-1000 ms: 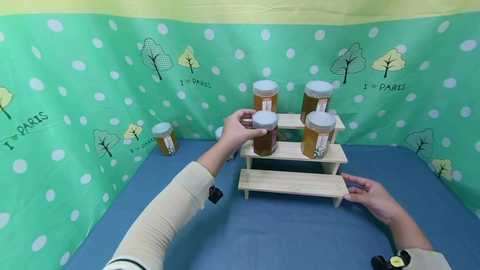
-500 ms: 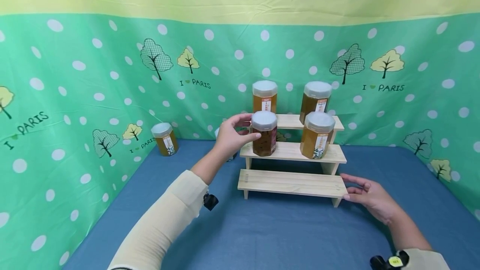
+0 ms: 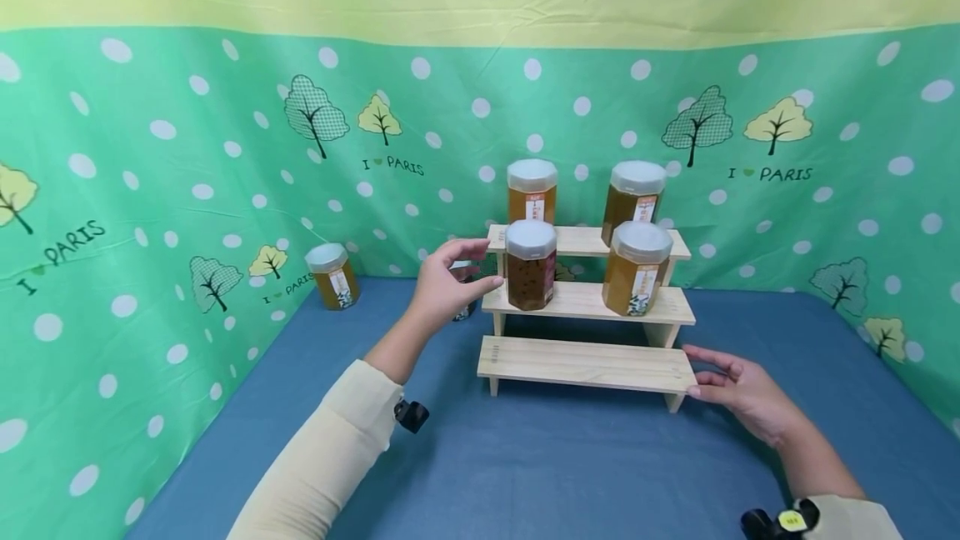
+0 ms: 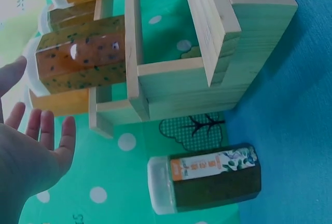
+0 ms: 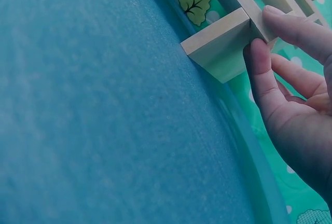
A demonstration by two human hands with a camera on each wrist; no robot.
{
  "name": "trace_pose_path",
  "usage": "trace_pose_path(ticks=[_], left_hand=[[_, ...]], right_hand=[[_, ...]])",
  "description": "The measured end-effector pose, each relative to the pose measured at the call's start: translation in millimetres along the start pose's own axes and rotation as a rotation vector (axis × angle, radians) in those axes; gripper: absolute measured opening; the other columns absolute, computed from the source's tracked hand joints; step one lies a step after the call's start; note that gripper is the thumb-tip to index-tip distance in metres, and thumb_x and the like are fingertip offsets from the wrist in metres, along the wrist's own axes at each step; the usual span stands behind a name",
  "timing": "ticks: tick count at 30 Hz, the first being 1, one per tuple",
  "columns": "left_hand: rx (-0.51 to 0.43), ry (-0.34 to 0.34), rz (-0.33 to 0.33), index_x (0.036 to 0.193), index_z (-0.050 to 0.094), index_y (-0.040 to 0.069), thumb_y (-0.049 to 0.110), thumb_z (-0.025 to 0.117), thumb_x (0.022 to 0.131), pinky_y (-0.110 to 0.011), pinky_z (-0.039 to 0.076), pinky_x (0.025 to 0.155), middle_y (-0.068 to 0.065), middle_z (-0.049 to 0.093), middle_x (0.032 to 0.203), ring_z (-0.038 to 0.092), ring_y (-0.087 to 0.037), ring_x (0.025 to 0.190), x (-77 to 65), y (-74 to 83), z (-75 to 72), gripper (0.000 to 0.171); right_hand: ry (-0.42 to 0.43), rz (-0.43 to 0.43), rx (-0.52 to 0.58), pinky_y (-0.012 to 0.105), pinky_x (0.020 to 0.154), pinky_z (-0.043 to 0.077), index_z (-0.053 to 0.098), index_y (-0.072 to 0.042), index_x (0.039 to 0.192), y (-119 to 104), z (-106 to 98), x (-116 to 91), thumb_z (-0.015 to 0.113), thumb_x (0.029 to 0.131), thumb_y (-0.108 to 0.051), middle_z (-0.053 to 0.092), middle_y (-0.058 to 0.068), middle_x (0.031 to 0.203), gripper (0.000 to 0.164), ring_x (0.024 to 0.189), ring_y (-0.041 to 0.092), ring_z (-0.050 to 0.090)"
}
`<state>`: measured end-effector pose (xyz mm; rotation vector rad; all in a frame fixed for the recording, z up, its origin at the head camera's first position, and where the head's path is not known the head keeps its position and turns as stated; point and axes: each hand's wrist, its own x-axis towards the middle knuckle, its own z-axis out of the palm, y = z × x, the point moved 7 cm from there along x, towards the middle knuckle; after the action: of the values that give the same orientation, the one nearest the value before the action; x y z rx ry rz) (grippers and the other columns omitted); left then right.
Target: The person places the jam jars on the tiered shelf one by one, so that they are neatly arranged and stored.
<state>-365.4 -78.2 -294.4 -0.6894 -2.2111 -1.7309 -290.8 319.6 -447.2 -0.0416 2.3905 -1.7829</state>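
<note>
A three-step wooden display stand (image 3: 585, 361) stands on the blue cloth. On its middle step, at the left, is a jar of reddish-brown preserve with dark specks (image 3: 529, 282), under a whitish lid. My left hand (image 3: 442, 288) is just left of this jar, fingers spread and apart from it; the left wrist view shows the gap between fingertips (image 4: 47, 123) and jar. With thumb and fingers, my right hand (image 3: 742, 397) holds the right end of the bottom step. The right wrist view shows the thumb (image 5: 259, 53) and a forefinger at the board's corner.
An amber jar (image 3: 633, 277) shares the middle step. On the top step are an orange-amber jar (image 3: 531, 205) and a darker jar (image 3: 621, 208). Another amber jar (image 3: 333, 280) stands at the cloth's far left. A dark jar (image 4: 218, 182) stands left of the stand, mostly behind my left hand.
My left hand has let go of the speckled preserve jar and drawn back to the left. The jar stays on the middle step. My right hand keeps its place at the stand.
</note>
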Motion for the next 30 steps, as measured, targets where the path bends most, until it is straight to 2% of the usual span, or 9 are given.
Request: trace_pose_path(ticks=[6, 12, 20, 28, 30], left_hand=[[0.037, 0.022, 0.023, 0.126, 0.063, 0.005, 0.014, 0.082, 0.079, -0.050, 0.048, 0.096, -0.009, 0.055, 0.126, 0.056, -0.026, 0.113, -6.1, -5.0, -11.4, 0.051], [0.061, 0.048, 0.075, 0.126, 0.063, 0.006, 0.014, 0.082, 0.079, -0.052, 0.049, 0.094, -0.010, 0.053, 0.127, 0.054, -0.038, 0.115, -11.9, -10.2, -22.8, 0.051], [0.144, 0.079, 0.152, 0.127, 0.063, 0.005, 0.011, 0.080, 0.081, -0.054, 0.048, 0.093, -0.010, 0.053, 0.129, 0.051, -0.028, 0.114, -17.4, -19.2, -37.4, 0.049], [0.136, 0.113, 0.145, 0.126, 0.063, 0.004, 0.008, 0.080, 0.080, -0.052, 0.047, 0.094, -0.012, 0.053, 0.129, 0.049, -0.030, 0.116, -20.3, -33.8, -49.7, 0.049], [0.133, 0.119, 0.149, 0.125, 0.062, -0.001, 0.004, 0.079, 0.081, -0.056, 0.046, 0.094, -0.018, 0.052, 0.130, 0.048, -0.037, 0.115, -23.2, -26.0, -50.6, 0.048]], right_hand=[[0.000, 0.010, -0.004, 0.023, 0.080, 0.051, 0.024, 0.010, 0.149, 1, 0, 1, 0.076, 0.086, -0.014, 0.063, 0.014, 0.121, 0.085, 0.095, 0.014, 0.066], [0.001, 0.013, -0.011, 0.023, 0.081, 0.051, 0.025, 0.010, 0.149, 0, -1, 0, 0.076, 0.085, -0.016, 0.063, 0.015, 0.120, 0.086, 0.096, 0.015, 0.066], [-0.004, 0.010, -0.009, 0.023, 0.082, 0.051, 0.025, 0.009, 0.149, -2, 0, -1, 0.077, 0.085, -0.017, 0.061, 0.020, 0.123, 0.086, 0.097, 0.015, 0.066], [-0.005, 0.010, -0.018, 0.022, 0.080, 0.051, 0.024, 0.009, 0.150, 1, 1, 0, 0.075, 0.087, -0.013, 0.062, 0.017, 0.121, 0.084, 0.095, 0.014, 0.065], [-0.003, 0.015, -0.015, 0.022, 0.080, 0.051, 0.025, 0.008, 0.150, 1, 1, 0, 0.075, 0.087, -0.013, 0.062, 0.017, 0.122, 0.083, 0.095, 0.013, 0.065]])
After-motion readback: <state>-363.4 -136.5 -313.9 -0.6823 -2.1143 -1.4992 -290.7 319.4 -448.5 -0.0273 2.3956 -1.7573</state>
